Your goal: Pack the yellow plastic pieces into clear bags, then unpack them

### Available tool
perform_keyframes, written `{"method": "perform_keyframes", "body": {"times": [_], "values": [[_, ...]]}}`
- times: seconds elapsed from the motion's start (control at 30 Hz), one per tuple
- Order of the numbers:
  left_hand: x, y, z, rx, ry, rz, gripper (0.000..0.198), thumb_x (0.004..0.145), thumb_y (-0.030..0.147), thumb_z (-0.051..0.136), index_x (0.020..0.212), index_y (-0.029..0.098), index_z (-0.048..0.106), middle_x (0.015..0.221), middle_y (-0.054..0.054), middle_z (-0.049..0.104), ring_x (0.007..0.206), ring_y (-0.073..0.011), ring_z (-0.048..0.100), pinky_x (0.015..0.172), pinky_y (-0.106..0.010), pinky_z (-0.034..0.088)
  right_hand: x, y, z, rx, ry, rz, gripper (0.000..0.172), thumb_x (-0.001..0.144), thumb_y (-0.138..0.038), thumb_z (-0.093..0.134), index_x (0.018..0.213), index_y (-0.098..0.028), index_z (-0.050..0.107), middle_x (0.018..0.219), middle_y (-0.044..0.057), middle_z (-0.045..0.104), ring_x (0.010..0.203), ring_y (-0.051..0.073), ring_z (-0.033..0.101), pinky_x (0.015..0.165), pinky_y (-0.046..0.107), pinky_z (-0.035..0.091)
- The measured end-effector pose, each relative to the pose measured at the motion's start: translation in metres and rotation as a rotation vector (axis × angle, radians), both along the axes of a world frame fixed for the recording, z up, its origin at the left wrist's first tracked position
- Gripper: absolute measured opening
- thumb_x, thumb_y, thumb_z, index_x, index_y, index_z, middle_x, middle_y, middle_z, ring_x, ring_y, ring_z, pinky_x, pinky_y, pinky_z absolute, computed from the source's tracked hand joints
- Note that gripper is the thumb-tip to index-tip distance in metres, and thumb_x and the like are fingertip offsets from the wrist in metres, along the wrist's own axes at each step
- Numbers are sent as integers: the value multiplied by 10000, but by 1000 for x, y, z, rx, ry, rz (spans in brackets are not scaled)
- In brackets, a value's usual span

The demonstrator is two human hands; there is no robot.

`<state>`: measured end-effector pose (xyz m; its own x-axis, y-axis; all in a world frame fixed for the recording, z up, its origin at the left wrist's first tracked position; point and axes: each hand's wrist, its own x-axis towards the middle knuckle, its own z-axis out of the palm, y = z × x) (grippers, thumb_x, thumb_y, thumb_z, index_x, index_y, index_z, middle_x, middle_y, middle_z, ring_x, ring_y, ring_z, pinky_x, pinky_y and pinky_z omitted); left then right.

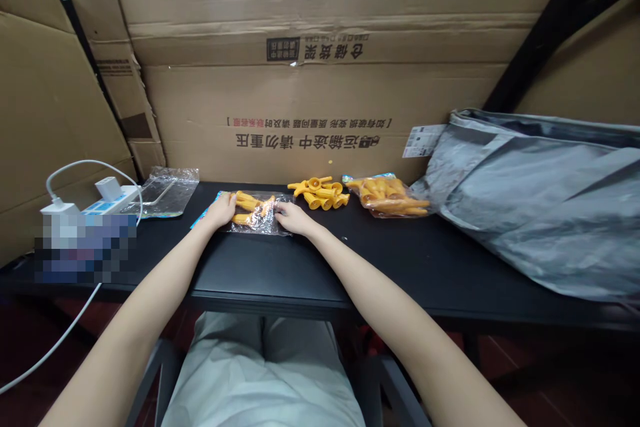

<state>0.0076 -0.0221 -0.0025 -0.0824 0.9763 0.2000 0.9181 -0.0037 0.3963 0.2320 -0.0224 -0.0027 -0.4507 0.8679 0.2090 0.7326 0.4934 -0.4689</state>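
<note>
A clear plastic bag (255,228) lies flat on the black table, with several yellow horn-shaped plastic pieces (245,202) inside. My left hand (221,211) grips the bag's left end, where a blue printed strip shows beside it. At the right end, my right hand (296,219) has its fingers closed on the plastic; the fingertips are partly hidden. Just beyond my right hand sits a loose pile of similar yellow pieces (323,195). Farther right, a filled bag of yellow pieces (387,197) rests on the table.
On the left, a flat clear bag (167,192) lies near a white power strip (111,201) with a charger and cable (93,162). A large grey fabric bag (540,207) takes up the right side. Cardboard (320,93) stands along the back of the black table (270,270).
</note>
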Motion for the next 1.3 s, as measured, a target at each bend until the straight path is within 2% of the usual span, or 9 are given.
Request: {"method": "perform_keyframes", "body": {"times": [0.27,0.43,0.6,0.73,0.87,0.97,1.07,1.17,1.3], "values": [[0,-2,4,13,-74,45,425,939,296,257,1198,154,562,1253,-120,604,1160,-235,558,955,-337,416,-7,5,-3,14,-119,-55,282,863,-199,452,1118,-150,562,1141,124,630,1132,249,534,953,380,381],[-3,-2,11,-14,-210,132,455,910,226,288,1301,109,490,1351,-139,525,1252,-238,483,1017,-329,373,-8,7,-3,-1,-156,-27,381,866,-207,446,1235,-196,540,1215,102,602,1226,229,462,1012,367,321],[-12,4,4,51,-381,198,444,867,197,324,1258,141,526,1323,-103,558,1223,-209,511,998,-300,396,-10,5,-4,16,-133,-59,329,851,-197,451,1147,-184,594,1146,107,631,1179,239,496,988,369,343],[-17,10,-3,85,-407,181,435,849,209,338,1220,141,554,1293,-103,581,1196,-210,531,996,-304,401,-12,4,-4,-2,18,-69,300,801,-173,502,1078,-188,614,1115,69,654,1111,232,542,984,387,365],[-18,13,-5,82,-387,173,420,840,217,348,1185,161,580,1260,-93,607,1180,-232,541,987,-352,414,-13,5,-3,-163,372,-40,361,767,-123,508,1106,-179,619,1094,44,674,1016,167,602,949,322,423],[-17,13,-4,74,-384,155,414,837,223,347,1166,178,593,1222,-76,632,1141,-227,565,960,-348,432,-12,5,-2,-265,527,-4,303,765,-126,508,1025,-146,661,1028,54,699,952,154,630,903,287,459],[-15,11,-3,65,-372,138,412,836,218,339,1150,176,603,1220,-73,633,1140,-220,565,947,-323,436,-11,4,-1,-296,521,-13,256,744,-119,519,928,-139,696,930,49,716,885,163,645,867,292,481],[-14,8,-1,49,-362,123,414,838,209,328,1142,172,607,1219,-74,634,1150,-220,560,944,-317,437,-11,2,2,-268,495,6,360,753,-108,503,1062,-182,671,1012,29,705,926,156,637,877,288,473],[-11,4,4,40,-338,125,417,846,192,321,1153,159,601,1243,-83,619,1167,-220,549,971,-325,423,-11,-2,5,-122,103,-2,317,794,-140,485,1067,-195,635,1053,50,681,1044,227,590,947,406,407]]}}
